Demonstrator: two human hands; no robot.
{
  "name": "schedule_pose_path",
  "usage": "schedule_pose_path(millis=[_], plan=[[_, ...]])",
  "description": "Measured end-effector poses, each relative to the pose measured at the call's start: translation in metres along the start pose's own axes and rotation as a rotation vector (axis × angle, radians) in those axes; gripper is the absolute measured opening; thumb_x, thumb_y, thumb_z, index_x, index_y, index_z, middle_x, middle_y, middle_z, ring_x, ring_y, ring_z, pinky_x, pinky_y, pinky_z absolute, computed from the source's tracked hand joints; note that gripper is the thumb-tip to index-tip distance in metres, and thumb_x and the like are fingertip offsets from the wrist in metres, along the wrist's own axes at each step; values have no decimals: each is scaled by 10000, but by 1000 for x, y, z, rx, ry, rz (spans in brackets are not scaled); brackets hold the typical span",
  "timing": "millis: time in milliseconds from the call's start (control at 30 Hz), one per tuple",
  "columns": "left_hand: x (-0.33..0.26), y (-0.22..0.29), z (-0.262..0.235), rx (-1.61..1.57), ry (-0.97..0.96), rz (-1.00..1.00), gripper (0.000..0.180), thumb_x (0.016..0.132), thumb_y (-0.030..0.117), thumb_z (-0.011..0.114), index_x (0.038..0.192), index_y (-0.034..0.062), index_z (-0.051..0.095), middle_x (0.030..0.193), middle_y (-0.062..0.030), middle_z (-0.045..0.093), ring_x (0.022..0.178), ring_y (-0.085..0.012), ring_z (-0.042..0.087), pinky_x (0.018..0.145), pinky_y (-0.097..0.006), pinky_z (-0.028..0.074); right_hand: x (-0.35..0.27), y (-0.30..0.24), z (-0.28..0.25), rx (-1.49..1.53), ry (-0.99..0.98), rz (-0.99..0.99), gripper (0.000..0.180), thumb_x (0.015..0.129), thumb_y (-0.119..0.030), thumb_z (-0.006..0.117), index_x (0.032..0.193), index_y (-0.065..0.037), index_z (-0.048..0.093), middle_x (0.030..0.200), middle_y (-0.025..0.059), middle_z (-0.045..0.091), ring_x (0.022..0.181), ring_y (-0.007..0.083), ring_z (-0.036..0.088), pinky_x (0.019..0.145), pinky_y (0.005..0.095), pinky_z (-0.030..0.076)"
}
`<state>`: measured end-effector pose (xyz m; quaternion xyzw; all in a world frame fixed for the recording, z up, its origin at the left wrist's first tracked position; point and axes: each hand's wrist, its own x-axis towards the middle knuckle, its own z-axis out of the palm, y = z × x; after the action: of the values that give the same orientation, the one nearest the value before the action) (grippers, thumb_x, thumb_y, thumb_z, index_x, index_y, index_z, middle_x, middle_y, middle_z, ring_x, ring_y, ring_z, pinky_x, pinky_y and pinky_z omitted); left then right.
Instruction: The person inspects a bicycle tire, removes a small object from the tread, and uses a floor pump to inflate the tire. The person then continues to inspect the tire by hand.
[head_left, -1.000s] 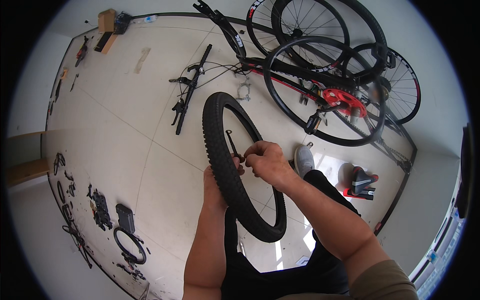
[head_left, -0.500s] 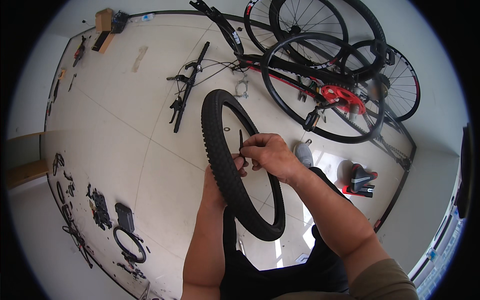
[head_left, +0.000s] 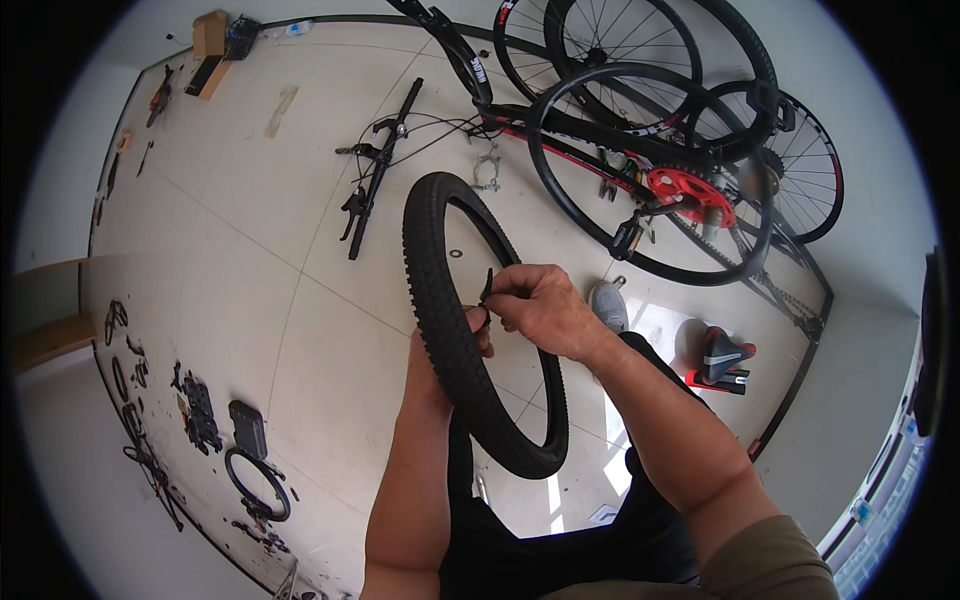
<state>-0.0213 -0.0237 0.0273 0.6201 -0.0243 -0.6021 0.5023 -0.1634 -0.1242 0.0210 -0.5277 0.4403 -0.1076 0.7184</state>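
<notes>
A knobbly black bicycle tyre [head_left: 430,270] stands tilted in front of me, above my lap. My left hand [head_left: 481,328] reaches behind its left side, and its closed fingertips show inside the ring. They pinch the lower end of a thin black strip [head_left: 488,285]. From the right, my right hand [head_left: 548,312] is closed on the same strip between thumb and forefinger, with the free end sticking up. The tyre hides most of my left palm, and the strip's lower end is lost between the fingers. My right wrist passes over the tyre's right side.
A black-and-red bicycle frame [head_left: 560,135] with wheels lies at the far right, a loose tyre [head_left: 535,150] across it. Handlebars [head_left: 380,170] lie beyond my tyre. A saddle [head_left: 722,355] is at right; a black case [head_left: 248,430] and several parts lie at left.
The strip's free end now looks shorter and more curved above my right fingers. Both hands stay in nearly the same place; the view has shifted slightly.
</notes>
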Motion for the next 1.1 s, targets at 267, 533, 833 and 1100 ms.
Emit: schedule_pose_path(millis=[267, 533, 833, 1100], plan=[[1, -1, 1, -26, 10, 5, 174, 873, 144, 727, 926, -2, 649, 719, -59, 613, 626, -176, 602, 603, -311, 503, -3, -2, 1, -63, 37, -81, 123, 888, -90, 656, 899, 27, 691, 750, 52, 654, 697, 110, 620, 678, 273, 533], [3, -3, -1, -79, 21, 1, 123, 867, 124, 711, 859, 13, 659, 725, -69, 621, 615, -190, 611, 571, -312, 502, -7, 4, 4, -204, 58, -332, 132, 836, -58, 644, 931, 3, 711, 894, 157, 663, 801, 280, 684, 742, 351, 550], [8, -10, -8, -80, -34, 16, 132, 875, 130, 711, 875, 5, 670, 732, -88, 625, 631, -203, 618, 587, -327, 515, -6, 7, 1, -411, 68, -430, 181, 825, 2, 578, 933, -31, 719, 938, 155, 676, 855, 349, 677, 788, 407, 546], [7, -8, -7, -91, -27, 5, 113, 874, 131, 713, 840, 41, 654, 744, -83, 627, 660, -198, 613, 622, -356, 529, -8, 7, 0, -507, 61, -414, 231, 810, 11, 573, 963, -57, 733, 964, 143, 683, 895, 353, 681, 819, 413, 555]])
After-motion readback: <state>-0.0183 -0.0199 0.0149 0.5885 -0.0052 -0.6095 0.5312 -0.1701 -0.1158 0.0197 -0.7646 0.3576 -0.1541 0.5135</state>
